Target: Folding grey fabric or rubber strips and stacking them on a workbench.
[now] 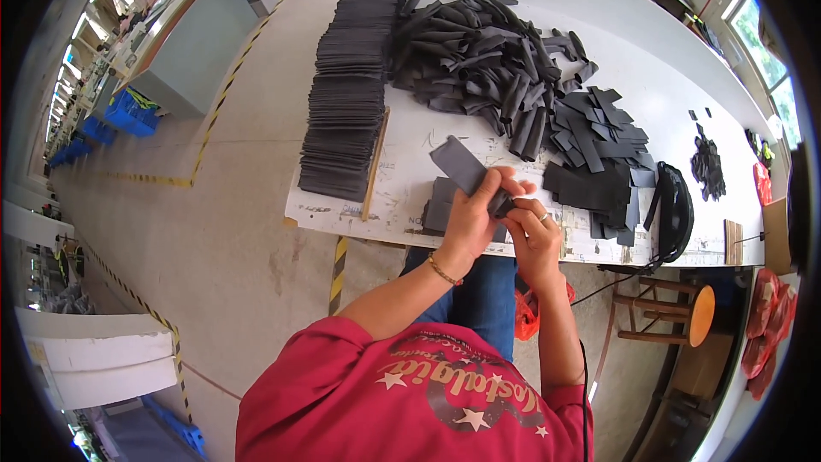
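Above the table's front edge, my left hand (473, 221) grips a dark grey flat strip (459, 162), which sticks out past the fingers toward the far left. My right hand (536, 238), with a ring on one finger, pinches the dark near end of the same piece; the fingers partly hide that end. Below my left hand a small stack of flat dark pieces (435, 214) lies on the white table (398, 175). Right of my hands, flat dark pieces (590, 184) overlap in a loose spread. Behind them rises a heap of curled dark pieces (479, 47).
At the left, a long row of tightly packed dark pieces (351, 77) stands along a wooden strip (376, 167). A black bag-like bundle (674, 214) sits at the right front edge. A wooden stool (697, 315) stands right of me, near red bags (761, 329).
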Action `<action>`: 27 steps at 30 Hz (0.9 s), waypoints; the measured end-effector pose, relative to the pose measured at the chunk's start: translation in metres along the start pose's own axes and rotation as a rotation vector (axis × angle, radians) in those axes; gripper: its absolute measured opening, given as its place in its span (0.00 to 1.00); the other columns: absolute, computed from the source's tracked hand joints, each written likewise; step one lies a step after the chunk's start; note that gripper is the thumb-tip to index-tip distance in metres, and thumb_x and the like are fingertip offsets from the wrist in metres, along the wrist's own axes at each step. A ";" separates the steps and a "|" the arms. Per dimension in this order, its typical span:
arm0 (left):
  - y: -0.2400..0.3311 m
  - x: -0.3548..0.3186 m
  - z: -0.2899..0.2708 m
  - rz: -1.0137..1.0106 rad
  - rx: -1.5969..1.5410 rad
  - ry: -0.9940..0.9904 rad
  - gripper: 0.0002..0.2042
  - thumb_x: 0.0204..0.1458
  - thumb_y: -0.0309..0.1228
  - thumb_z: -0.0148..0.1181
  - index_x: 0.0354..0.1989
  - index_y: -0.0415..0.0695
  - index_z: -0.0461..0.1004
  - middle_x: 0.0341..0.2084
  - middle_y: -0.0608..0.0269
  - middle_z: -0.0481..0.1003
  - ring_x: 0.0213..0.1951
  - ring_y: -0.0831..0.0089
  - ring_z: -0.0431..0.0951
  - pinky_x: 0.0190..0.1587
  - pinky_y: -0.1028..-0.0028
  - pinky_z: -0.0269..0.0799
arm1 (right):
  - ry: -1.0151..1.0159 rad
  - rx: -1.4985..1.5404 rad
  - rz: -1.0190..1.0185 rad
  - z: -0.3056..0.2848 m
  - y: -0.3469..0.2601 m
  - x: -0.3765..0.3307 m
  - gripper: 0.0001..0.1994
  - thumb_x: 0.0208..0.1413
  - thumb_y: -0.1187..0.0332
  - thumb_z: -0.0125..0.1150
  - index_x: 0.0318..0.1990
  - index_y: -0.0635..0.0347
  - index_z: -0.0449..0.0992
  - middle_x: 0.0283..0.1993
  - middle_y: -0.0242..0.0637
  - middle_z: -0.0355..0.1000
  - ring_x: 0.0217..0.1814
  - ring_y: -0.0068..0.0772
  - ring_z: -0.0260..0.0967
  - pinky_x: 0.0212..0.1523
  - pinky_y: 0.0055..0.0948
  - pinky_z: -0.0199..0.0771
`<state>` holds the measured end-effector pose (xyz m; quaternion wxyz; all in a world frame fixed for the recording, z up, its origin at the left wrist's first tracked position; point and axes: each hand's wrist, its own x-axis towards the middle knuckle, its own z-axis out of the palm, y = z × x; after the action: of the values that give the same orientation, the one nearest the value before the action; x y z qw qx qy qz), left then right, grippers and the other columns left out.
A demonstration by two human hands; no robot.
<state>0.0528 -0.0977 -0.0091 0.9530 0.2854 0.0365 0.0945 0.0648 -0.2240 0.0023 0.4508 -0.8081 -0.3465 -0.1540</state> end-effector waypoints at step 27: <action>-0.008 0.003 -0.013 0.039 -0.069 0.075 0.15 0.64 0.38 0.50 0.47 0.38 0.71 0.29 0.59 0.76 0.46 0.54 0.79 0.53 0.62 0.72 | -0.009 0.055 0.070 0.021 0.005 0.002 0.05 0.46 0.82 0.64 0.32 0.66 0.76 0.37 0.41 0.74 0.34 0.40 0.74 0.35 0.31 0.73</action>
<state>0.0558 -0.0965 -0.0243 0.9583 0.2492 0.0634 0.1248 0.0685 -0.2072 -0.0116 0.4763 -0.8077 -0.3241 -0.1251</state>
